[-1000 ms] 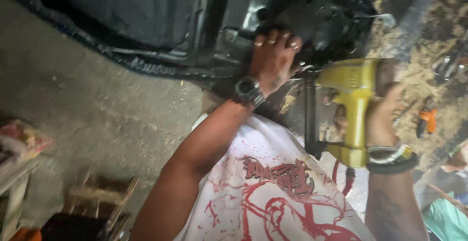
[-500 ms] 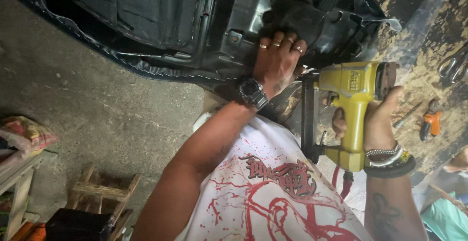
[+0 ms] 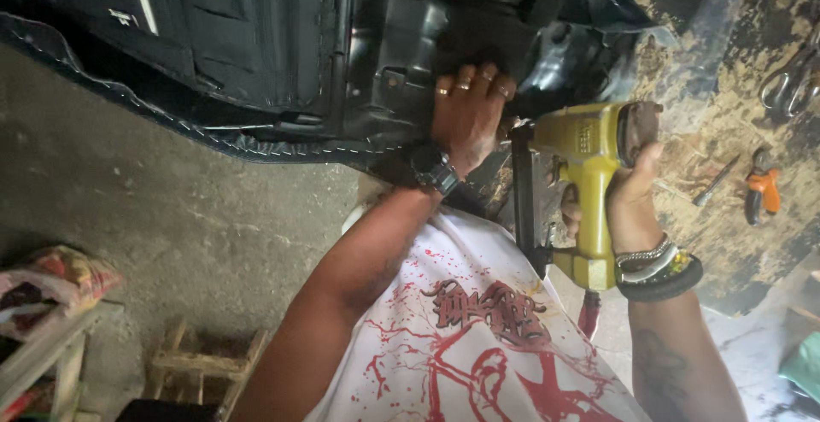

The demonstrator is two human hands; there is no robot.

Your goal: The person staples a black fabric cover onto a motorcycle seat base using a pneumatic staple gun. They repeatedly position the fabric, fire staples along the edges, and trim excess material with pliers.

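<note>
The left hand [image 3: 468, 114] lies flat, fingers spread and gripping nothing, pressing on the black plastic seat shell [image 3: 342, 55] that rests upside down on the worn desk [image 3: 726, 174]. The right hand [image 3: 628, 200] has its fingers wrapped tight around the grip of a yellow staple gun [image 3: 581, 174], nose just beside the left hand. This looks like the fastening step along the stitched cover edge [image 3: 213, 136]; a clean staple calls for the nose set square on the edge, clear of the pressing fingers.

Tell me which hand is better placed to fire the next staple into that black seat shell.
Right, probably. The right hand already grips the yellow staple gun by its handle, nose near the black seat shell. The left hand lies flat on the shell, apparently bracing it.
</note>
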